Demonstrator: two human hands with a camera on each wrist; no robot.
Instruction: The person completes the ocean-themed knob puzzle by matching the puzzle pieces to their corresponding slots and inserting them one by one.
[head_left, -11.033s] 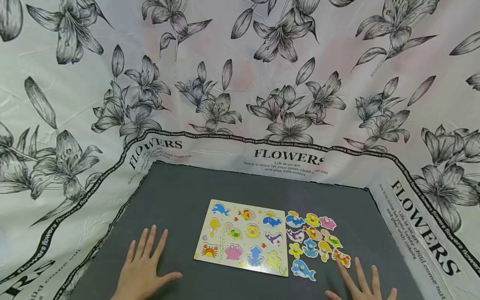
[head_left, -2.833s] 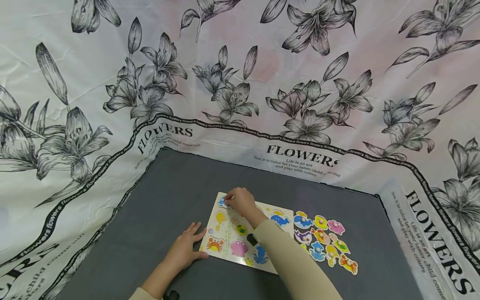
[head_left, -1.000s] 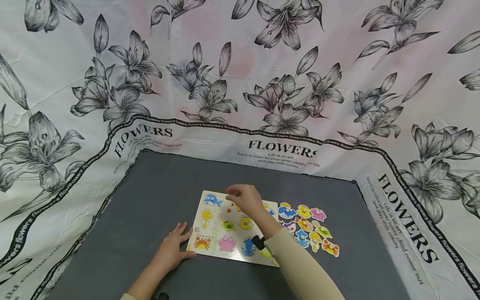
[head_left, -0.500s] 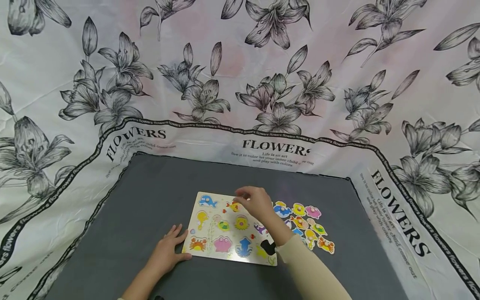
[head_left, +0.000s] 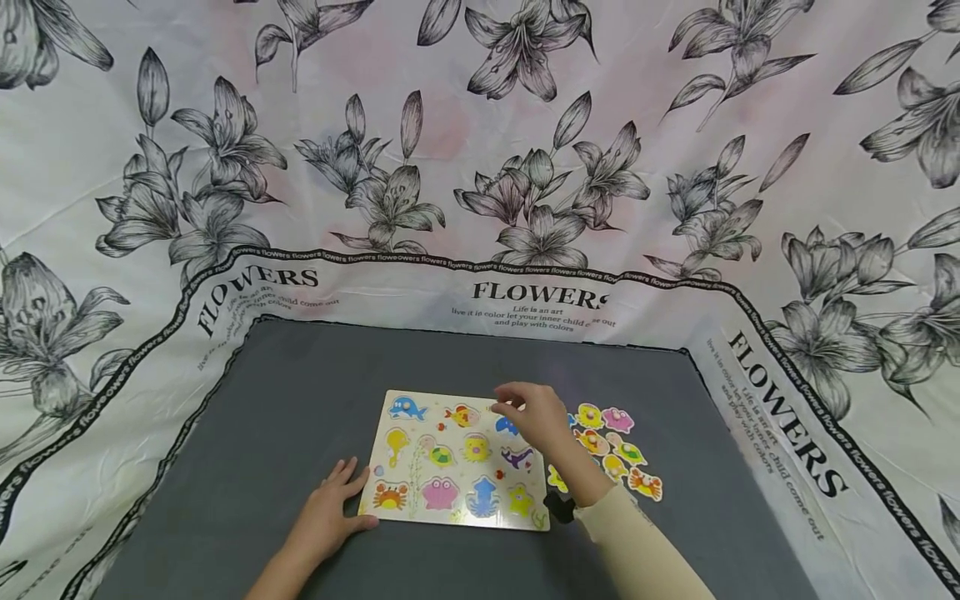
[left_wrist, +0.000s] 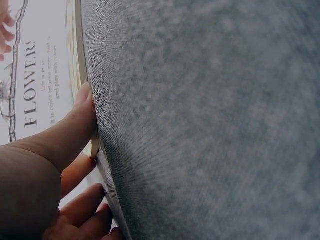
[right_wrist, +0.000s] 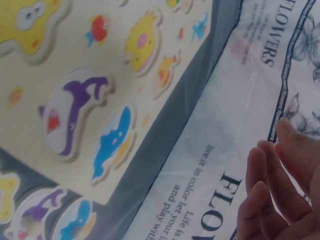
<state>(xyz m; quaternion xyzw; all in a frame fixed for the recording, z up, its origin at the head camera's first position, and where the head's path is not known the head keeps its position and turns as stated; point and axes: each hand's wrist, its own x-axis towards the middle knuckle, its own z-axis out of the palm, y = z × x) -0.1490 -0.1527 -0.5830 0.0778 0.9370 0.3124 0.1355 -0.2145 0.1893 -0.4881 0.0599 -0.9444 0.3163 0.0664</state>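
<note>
The wooden peg puzzle board (head_left: 416, 475) with sea-animal pictures lies flat on the dark table. A blue dolphin piece (head_left: 407, 407) with a small knob sits in its top-left recess. My left hand (head_left: 324, 512) touches the board's near-left corner, thumb along the front edge and fingers by the left edge. In the left wrist view, the thumb (left_wrist: 80, 120) presses the board's side. My right hand (head_left: 536, 414) hovers over the far-right corner, fingers loosely bent and holding nothing. It is also empty in the right wrist view, with fingertips (right_wrist: 257, 157) apart from the board.
To the right of the board lie several loose knobbed pieces, including a red-orange fish (head_left: 592, 442), a crab (head_left: 645, 483) and a pink shell (head_left: 618, 419); the right forearm hides some. A white floral cloth (head_left: 420, 292) surrounds the dark table (head_left: 300, 392).
Both hands lay on the table at first. The dolphin piece has gone from the loose pieces into the board's top-left recess. My emptied right hand has since moved rightward; my left stays at the corner.
</note>
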